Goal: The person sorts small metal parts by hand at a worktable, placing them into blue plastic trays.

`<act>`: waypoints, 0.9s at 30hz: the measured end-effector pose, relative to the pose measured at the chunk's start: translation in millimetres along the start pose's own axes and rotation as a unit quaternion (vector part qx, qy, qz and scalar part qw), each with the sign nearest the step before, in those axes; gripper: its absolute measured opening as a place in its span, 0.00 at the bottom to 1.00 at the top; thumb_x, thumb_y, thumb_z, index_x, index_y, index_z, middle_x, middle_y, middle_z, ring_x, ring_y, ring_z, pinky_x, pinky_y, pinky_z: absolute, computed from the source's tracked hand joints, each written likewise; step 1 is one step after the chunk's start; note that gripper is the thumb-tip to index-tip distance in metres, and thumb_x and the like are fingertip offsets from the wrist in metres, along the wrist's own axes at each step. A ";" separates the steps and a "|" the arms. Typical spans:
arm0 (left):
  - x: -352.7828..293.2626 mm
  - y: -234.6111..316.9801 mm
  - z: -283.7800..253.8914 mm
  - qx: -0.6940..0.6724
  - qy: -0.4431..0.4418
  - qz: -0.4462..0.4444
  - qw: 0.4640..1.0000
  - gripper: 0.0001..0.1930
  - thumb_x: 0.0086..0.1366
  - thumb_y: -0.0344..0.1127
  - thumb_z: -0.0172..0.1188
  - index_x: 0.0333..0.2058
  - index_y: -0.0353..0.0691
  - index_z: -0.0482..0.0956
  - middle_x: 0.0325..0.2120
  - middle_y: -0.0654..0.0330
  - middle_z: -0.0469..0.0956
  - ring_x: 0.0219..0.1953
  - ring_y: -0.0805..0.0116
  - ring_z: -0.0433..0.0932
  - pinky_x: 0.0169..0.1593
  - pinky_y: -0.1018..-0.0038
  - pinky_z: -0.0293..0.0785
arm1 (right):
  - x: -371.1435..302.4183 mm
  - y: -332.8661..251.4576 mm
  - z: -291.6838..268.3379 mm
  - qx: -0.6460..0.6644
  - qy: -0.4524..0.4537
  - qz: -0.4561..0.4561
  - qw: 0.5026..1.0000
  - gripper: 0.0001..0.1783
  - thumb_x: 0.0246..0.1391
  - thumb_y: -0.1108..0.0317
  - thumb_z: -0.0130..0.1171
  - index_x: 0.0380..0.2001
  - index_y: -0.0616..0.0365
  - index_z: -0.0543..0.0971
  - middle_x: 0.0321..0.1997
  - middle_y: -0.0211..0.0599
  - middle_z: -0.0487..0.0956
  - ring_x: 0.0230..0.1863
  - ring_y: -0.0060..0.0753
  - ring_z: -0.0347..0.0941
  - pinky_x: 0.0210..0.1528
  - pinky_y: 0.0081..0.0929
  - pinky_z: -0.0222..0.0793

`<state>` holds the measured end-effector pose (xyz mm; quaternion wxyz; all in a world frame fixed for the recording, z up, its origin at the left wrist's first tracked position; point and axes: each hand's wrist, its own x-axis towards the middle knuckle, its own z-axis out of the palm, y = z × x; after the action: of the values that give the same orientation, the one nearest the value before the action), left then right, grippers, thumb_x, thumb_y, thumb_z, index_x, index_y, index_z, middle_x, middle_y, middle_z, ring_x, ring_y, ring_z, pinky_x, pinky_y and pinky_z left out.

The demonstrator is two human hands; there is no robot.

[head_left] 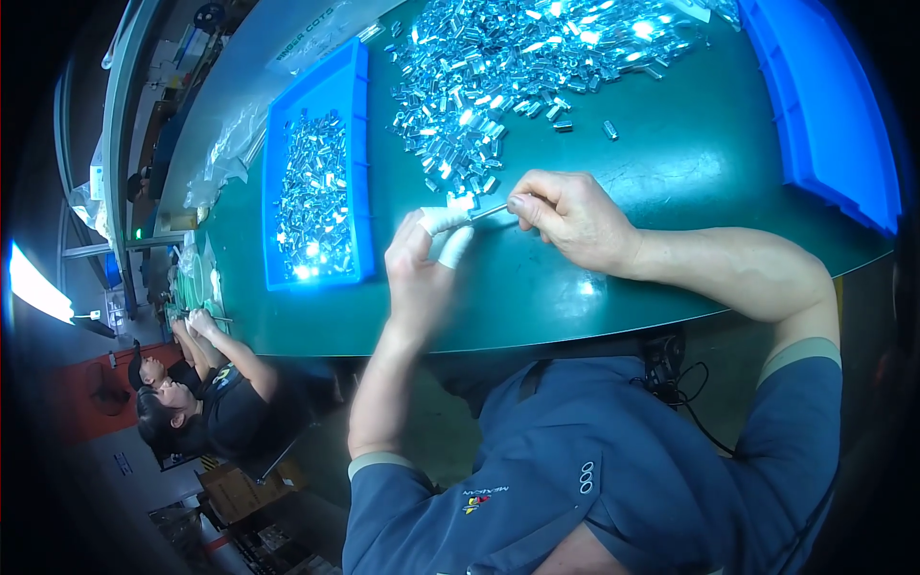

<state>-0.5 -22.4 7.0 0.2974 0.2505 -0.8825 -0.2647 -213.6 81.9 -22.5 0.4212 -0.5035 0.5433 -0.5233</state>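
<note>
My left hand [414, 259], with white finger cots [443, 219] on some fingers, pinches a small shiny metal piece whose exact shape I cannot make out. From the right, my right hand [580, 222] is closed on a thin metal rod [494, 210]. The rod's far end meets the piece at my left fingertips. Just beyond both hands spreads a large heap of small silvery metal parts [470, 105]. Left of my left hand, a blue tray [362, 192] contains many similar parts.
The green tabletop [661, 172] curves along its near edge in front of me. A second blue tray [824, 105] stands at the right. Clear plastic bags [230, 144] lie beyond the left tray. Two other people [206, 402] work farther left. A few loose parts [610, 129] lie apart from the heap.
</note>
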 end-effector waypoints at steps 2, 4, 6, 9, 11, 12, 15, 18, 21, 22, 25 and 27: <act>1.3 1.9 0.8 0.039 -0.013 0.032 0.999 0.10 0.60 0.24 0.72 0.40 0.36 0.83 0.36 0.53 0.84 0.39 0.55 0.82 0.43 0.65 0.78 | -0.5 6.0 1.5 -0.045 0.011 -0.061 0.997 0.14 0.73 0.63 0.56 0.35 0.61 0.81 0.27 0.32 0.81 0.25 0.23 0.74 0.29 0.27 0.70; 4.5 8.3 4.0 0.063 -0.021 0.062 0.996 0.10 0.58 0.23 0.71 0.39 0.37 0.83 0.35 0.51 0.83 0.38 0.49 0.81 0.42 0.59 0.78 | -1.3 8.1 2.0 -0.090 0.024 -0.120 0.988 0.14 0.72 0.64 0.56 0.33 0.61 0.81 0.27 0.35 0.81 0.25 0.27 0.76 0.29 0.30 0.71; 7.8 17.6 9.5 0.052 -0.030 0.069 0.996 0.10 0.58 0.23 0.71 0.39 0.37 0.83 0.35 0.51 0.83 0.38 0.49 0.81 0.41 0.59 0.78 | -2.5 7.7 1.9 -0.141 0.001 -0.142 0.980 0.17 0.69 0.60 0.58 0.28 0.60 0.80 0.27 0.50 0.80 0.30 0.56 0.78 0.33 0.47 0.71; 8.8 19.1 14.4 0.037 -0.031 0.079 0.996 0.10 0.58 0.23 0.72 0.39 0.36 0.83 0.35 0.51 0.83 0.37 0.50 0.81 0.41 0.60 0.78 | -3.3 3.2 0.7 -0.117 0.006 -0.104 0.988 0.19 0.69 0.58 0.57 0.27 0.59 0.80 0.26 0.52 0.79 0.30 0.59 0.77 0.32 0.51 0.69; 9.2 18.8 15.9 0.032 -0.010 0.076 0.997 0.10 0.58 0.23 0.72 0.39 0.36 0.83 0.35 0.52 0.83 0.37 0.50 0.81 0.41 0.60 0.78 | -2.7 4.3 3.9 -0.111 0.011 -0.097 0.989 0.20 0.69 0.57 0.57 0.27 0.59 0.80 0.25 0.52 0.79 0.29 0.59 0.77 0.32 0.51 0.69; 8.2 17.1 16.7 0.032 -0.009 0.077 0.996 0.10 0.58 0.23 0.72 0.39 0.36 0.83 0.35 0.52 0.83 0.37 0.50 0.81 0.41 0.60 0.78 | -2.5 4.8 5.2 -0.103 0.015 -0.091 0.990 0.20 0.69 0.57 0.57 0.27 0.60 0.80 0.24 0.52 0.78 0.29 0.60 0.77 0.32 0.52 0.69; 4.2 13.6 15.6 0.048 -0.013 0.076 0.996 0.10 0.60 0.26 0.73 0.40 0.37 0.84 0.35 0.54 0.84 0.37 0.57 0.82 0.41 0.66 0.78 | -2.9 5.0 4.4 -0.106 -0.007 -0.073 0.992 0.22 0.71 0.55 0.56 0.26 0.59 0.80 0.24 0.50 0.79 0.27 0.56 0.78 0.31 0.49 0.70; -1.1 11.9 5.2 0.061 -0.042 0.066 0.995 0.09 0.61 0.26 0.73 0.40 0.37 0.84 0.36 0.54 0.84 0.38 0.56 0.82 0.42 0.66 0.78 | -4.3 3.4 2.5 -0.080 -0.036 -0.064 0.994 0.23 0.72 0.54 0.55 0.26 0.59 0.80 0.22 0.44 0.80 0.23 0.45 0.79 0.29 0.42 0.72; -8.6 -4.6 -20.6 0.115 0.003 0.047 0.992 0.08 0.62 0.25 0.71 0.40 0.38 0.84 0.37 0.53 0.84 0.39 0.56 0.83 0.45 0.66 0.78 | -4.7 -7.0 -4.6 -0.023 -0.031 0.000 0.999 0.22 0.75 0.57 0.53 0.29 0.60 0.81 0.20 0.32 0.80 0.20 0.23 0.75 0.25 0.27 0.70; -8.4 -18.4 -34.1 0.158 0.040 0.062 0.985 0.07 0.64 0.26 0.70 0.41 0.38 0.84 0.38 0.54 0.85 0.40 0.59 0.84 0.47 0.67 0.79 | -3.9 -8.6 -4.8 -0.023 -0.031 -0.001 0.999 0.22 0.75 0.57 0.53 0.29 0.60 0.81 0.20 0.32 0.80 0.20 0.23 0.75 0.25 0.27 0.70; -0.7 -52.5 -83.2 0.260 0.126 -0.013 0.957 0.09 0.66 0.24 0.68 0.45 0.37 0.84 0.41 0.55 0.86 0.43 0.59 0.84 0.51 0.67 0.78 | -4.2 -8.4 -1.4 -0.011 -0.045 -0.005 0.999 0.23 0.75 0.56 0.53 0.29 0.60 0.81 0.20 0.30 0.79 0.20 0.19 0.73 0.23 0.24 0.68; 11.4 -55.5 -99.8 0.332 0.148 -0.004 0.932 0.13 0.65 0.23 0.68 0.49 0.37 0.84 0.45 0.53 0.85 0.47 0.57 0.83 0.53 0.65 0.78 | -4.2 -5.8 -0.8 -0.018 -0.041 -0.027 0.999 0.23 0.75 0.57 0.53 0.29 0.60 0.81 0.20 0.30 0.79 0.20 0.19 0.72 0.23 0.24 0.67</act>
<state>72.9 -101.7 45.5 0.3232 0.3747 -0.8651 0.0825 -213.3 86.5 -17.0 0.4195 -0.5471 0.5210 -0.5032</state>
